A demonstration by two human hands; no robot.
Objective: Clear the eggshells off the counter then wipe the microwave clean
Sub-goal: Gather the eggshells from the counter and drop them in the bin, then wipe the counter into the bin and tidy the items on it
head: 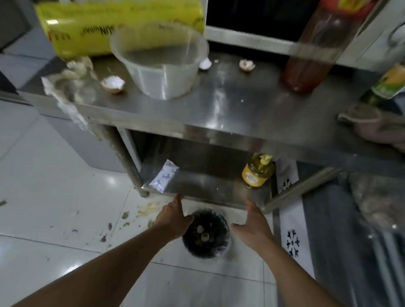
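The yellow box [118,26] at the back of the worktop [233,104] carried dark lettering, upside down from this view, of which only "SUN" could be made out. Labels on the bottles were too blurred to read.

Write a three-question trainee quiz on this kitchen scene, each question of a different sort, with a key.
1. True or false: every eggshell is already off the steel counter.
2. Multiple choice: the bin on the floor sits A) between the left hand and right hand; B) on the lower shelf; C) on the counter.
3. Fill in: the yellow pump bottle stands on the lower ____.

Key
1. False: one shell lies left of the clear tub, and two more lie behind it near the microwave.
2. A
3. shelf
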